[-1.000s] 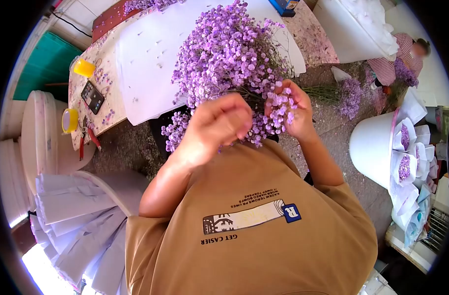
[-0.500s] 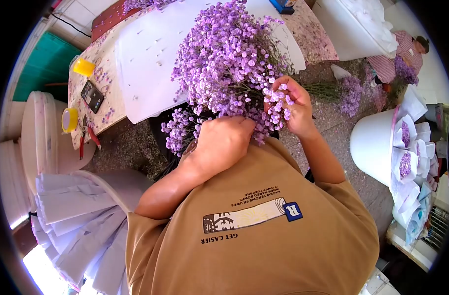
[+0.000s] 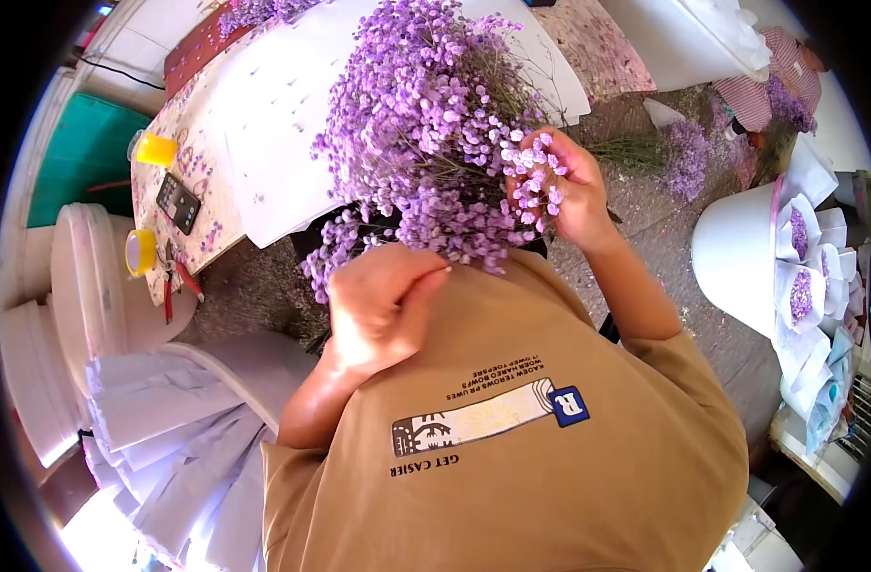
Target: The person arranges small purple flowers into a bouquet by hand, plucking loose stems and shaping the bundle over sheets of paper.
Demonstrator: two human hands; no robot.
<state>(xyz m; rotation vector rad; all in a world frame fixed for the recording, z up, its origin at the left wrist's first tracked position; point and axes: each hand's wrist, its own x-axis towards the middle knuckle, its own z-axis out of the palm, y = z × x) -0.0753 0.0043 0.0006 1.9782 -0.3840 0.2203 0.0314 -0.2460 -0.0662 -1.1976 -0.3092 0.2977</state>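
Observation:
A large bunch of purple baby's breath (image 3: 407,114) rises in front of my chest, its lower blooms close to my shirt. My right hand (image 3: 578,191) is closed around a small sprig of baby's breath (image 3: 535,176) at the right side of the bunch. Just below the bunch's lower left blooms, my left hand (image 3: 383,305) is closed, thumb pressed against the curled fingers. Whatever those fingers may hold is hidden from view.
White sheets (image 3: 283,143) cover part of the table, beside a phone (image 3: 178,203), yellow-filled jars (image 3: 156,150) and red-handled pliers (image 3: 180,276). Tubs of paper-wrapped bundles (image 3: 168,410) stand on both sides. A person (image 3: 788,71) sits at the far right near loose flowers (image 3: 683,162).
My left hand has drawn back from the bunch, down and to the left. My right hand has risen slightly with the sprig still in it. The view has shifted a little.

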